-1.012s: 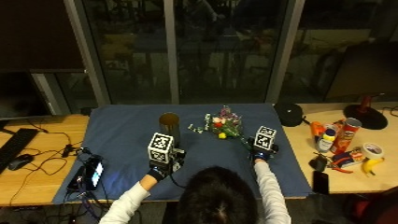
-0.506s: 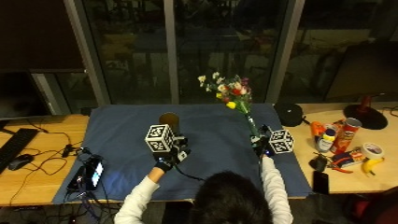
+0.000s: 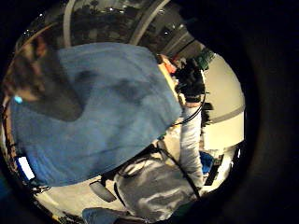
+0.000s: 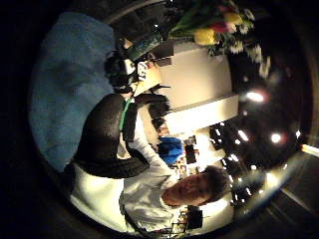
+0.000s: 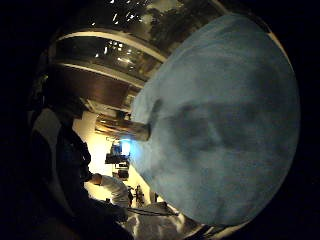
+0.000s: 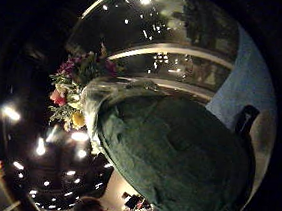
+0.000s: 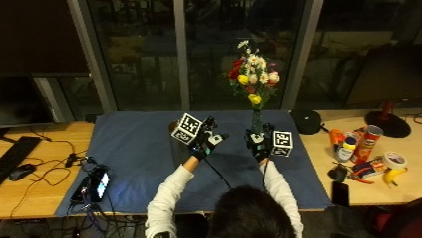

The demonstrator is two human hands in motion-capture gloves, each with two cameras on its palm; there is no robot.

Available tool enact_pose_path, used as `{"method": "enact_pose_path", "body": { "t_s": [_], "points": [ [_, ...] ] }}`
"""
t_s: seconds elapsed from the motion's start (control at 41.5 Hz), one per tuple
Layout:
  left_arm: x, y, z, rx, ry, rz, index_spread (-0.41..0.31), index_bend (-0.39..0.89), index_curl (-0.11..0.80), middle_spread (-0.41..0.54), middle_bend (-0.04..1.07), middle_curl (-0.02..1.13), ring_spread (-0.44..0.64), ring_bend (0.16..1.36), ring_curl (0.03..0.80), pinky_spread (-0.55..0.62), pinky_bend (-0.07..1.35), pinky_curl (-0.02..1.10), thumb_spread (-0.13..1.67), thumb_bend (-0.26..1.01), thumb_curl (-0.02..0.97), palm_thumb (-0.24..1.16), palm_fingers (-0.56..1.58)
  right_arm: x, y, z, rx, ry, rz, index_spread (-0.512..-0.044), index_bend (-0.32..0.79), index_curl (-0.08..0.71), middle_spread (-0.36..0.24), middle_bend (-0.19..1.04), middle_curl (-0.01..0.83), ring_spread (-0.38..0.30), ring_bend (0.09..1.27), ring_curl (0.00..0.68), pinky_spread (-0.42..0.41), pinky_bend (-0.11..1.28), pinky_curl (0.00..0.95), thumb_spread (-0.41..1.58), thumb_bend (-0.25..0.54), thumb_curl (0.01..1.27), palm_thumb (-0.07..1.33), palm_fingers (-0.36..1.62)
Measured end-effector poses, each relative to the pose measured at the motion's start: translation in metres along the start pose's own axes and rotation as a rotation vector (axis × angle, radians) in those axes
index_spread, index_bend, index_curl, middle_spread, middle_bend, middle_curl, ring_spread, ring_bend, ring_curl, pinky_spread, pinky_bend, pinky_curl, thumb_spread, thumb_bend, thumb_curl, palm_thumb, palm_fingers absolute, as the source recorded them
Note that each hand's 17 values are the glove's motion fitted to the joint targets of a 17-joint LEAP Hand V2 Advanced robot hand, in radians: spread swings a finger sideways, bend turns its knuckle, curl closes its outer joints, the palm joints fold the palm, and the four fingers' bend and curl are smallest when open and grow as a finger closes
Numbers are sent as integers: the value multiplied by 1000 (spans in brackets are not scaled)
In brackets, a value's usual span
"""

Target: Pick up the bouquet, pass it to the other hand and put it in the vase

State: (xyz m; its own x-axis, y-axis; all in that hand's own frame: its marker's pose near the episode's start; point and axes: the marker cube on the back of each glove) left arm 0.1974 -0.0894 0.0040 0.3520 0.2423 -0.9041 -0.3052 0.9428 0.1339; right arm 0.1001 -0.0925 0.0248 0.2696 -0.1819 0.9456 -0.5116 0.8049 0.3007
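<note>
Blue cloth [image 7: 138,148] over a pale wooden table [image 7: 39,144], bouquet [image 7: 253,79] of red, yellow, white and pink blooms on green stems, black gloves, white sleeves, red can [image 7: 366,141], yellow banana [image 7: 395,176].

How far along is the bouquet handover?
Pickup looks done: the right hand holds the bouquet upright above the blue cloth. In hand: the left hand, fingers spread, is raised beside it but apart from the stems. Left: passing it across, then placing it in the vase, mostly hidden behind the left hand in the outside view.
</note>
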Motion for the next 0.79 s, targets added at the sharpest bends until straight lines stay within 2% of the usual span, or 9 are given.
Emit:
{"method": "enact_pose_path", "body": {
  "t_s": [0.12,0.241,0.434,0.53,0.626,0.65,0.699,0.747,0.795],
  "points": [
    [14,-19,5,-65,153,-5,171,42,178,322,248,326,336,708,306,296,608,371,1130,-33,348,422,32,6,1,25,-62,-65,-7,-207,537,564,-168,820,641,-183,965,556,-249,674,474,619,-6,641,975,1426],
    [26,-34,10,-98,260,3,187,63,154,347,269,334,365,739,308,364,585,359,1078,-35,349,399,-31,16,3,52,-138,-149,-48,-207,535,570,-167,824,639,-182,970,554,-248,682,477,595,-21,659,989,1415],
    [43,-47,24,-58,319,68,197,86,139,378,241,328,387,751,304,389,596,353,1025,-25,355,417,-59,20,17,99,-152,-155,-71,-208,528,575,-166,829,635,-181,973,552,-248,690,481,552,-26,685,998,1407],
    [47,-55,28,1,393,41,189,84,133,387,232,328,387,750,302,373,606,355,999,-29,353,417,-45,16,27,119,-173,-170,-75,-209,520,577,-162,830,635,-181,976,552,-246,689,480,533,-25,696,1004,1404],
    [46,-58,25,114,466,2,156,80,128,273,318,343,244,786,301,237,604,345,980,-23,355,435,251,12,36,129,-182,-141,-98,-210,518,579,-156,833,634,-181,976,551,-246,686,481,510,-28,707,1001,1402],
    [45,-59,23,152,472,-3,146,46,117,228,332,342,180,805,301,174,644,352,975,-22,357,440,373,16,34,130,-179,-123,-105,-211,517,580,-155,833,634,-181,976,551,-246,686,481,509,-26,709,1003,1402],
    [44,-60,21,215,472,-5,96,-12,91,89,395,343,-2,834,292,-32,767,360,969,-1,365,491,767,22,32,132,-180,-99,-119,-211,517,581,-155,837,633,-181,976,551,-246,682,479,503,-24,715,1009,1401],
    [44,-59,18,266,465,-3,29,31,97,-22,496,357,-115,823,283,-135,771,346,964,16,380,551,1041,23,32,136,-197,-102,-132,-211,516,582,-153,836,633,-181,977,551,-246,682,480,498,-25,719,1010,1400],
    [44,-55,14,322,448,-9,-45,183,153,-97,560,393,-178,773,298,-208,717,353,779,60,454,699,1201,24,35,138,-225,-115,-143,-212,518,585,-152,835,632,-181,977,551,-246,681,479,490,-29,723,1007,1401]
  ]
}}
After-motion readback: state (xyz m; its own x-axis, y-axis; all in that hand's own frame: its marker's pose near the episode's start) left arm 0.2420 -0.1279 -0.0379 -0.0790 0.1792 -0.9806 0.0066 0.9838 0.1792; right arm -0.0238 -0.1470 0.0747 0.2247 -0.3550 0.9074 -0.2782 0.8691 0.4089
